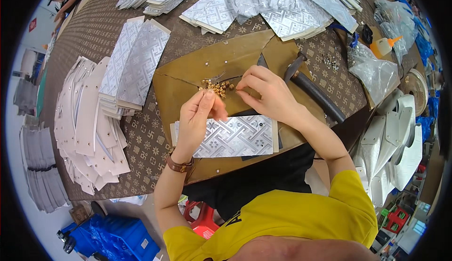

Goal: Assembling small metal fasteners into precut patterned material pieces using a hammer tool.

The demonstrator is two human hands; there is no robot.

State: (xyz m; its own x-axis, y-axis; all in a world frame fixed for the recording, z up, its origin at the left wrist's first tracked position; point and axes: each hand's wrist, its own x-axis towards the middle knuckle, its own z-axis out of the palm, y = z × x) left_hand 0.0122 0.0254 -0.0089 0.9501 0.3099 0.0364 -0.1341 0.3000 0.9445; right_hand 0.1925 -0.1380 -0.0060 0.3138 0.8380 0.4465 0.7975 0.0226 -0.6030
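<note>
My left hand (200, 115) is closed in a pinch, thumb against forefinger, beside a small heap of gold studs (219, 87). Whatever may be between those fingertips is too small to make out. From the right, my right hand (266, 91) curves toward the same heap, its thumb and fingertips drawn together; any small thing in them cannot be told. Below both hands lies a silver-grey patterned panel (230, 138) with a pale edge, with a few dark spots near its right end. It rests on a brown sheet (179, 84), partly covered by my left hand.
A hammer (322, 98) with a dark handle lies to the right, near scattered silver bits (331, 62). Stacked patterned panels (141, 63) and pale studded pieces (87, 124) stand left. Clear plastic bags (374, 72) and an orange-capped bottle (382, 47) are at the right.
</note>
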